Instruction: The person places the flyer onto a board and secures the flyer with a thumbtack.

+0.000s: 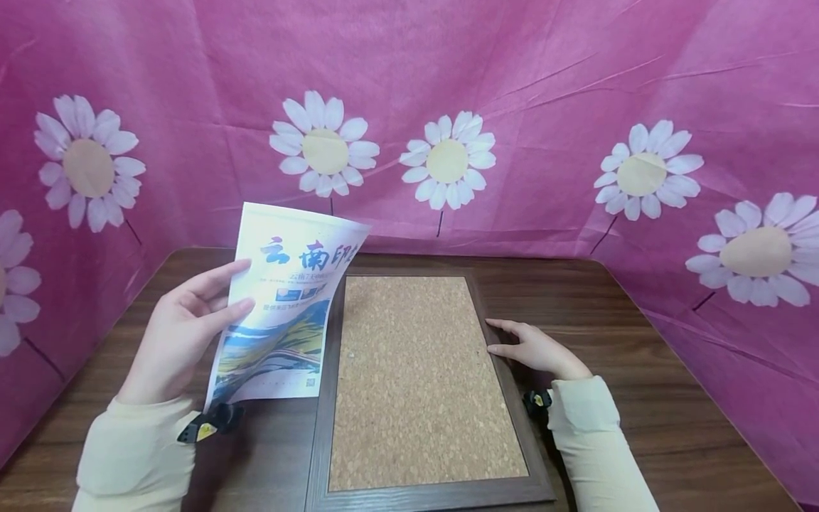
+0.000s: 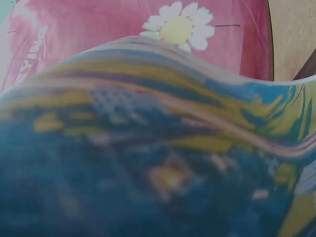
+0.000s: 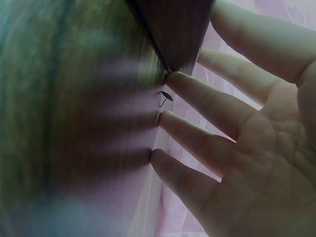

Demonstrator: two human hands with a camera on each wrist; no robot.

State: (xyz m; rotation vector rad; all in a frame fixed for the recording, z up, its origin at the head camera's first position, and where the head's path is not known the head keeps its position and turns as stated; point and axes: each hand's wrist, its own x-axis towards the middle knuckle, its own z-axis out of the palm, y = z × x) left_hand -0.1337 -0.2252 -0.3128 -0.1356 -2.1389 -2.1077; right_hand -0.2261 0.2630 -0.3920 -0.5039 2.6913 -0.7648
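My left hand (image 1: 185, 320) pinches a printed poster (image 1: 281, 306) at its left edge, between thumb and fingers. Large Chinese characters run across the poster's top, above a blue, green and yellow landscape; its right side curls. Up close in the left wrist view, the bowed sheet (image 2: 148, 128) fills most of the picture. A framed cork board (image 1: 422, 384) lies flat on the table, right of the poster. At the frame's right side, my right hand (image 1: 537, 348) has its fingers extended, fingertips right at the edge. A small dark tack (image 3: 167, 97) shows between those fingers in the right wrist view.
The dark wood-grain table (image 1: 678, 441) extends to both sides of the board. A pink cloth (image 1: 525, 71) with white daisies hangs behind and along the sides. Each wrist carries a small black camera (image 1: 211, 424).
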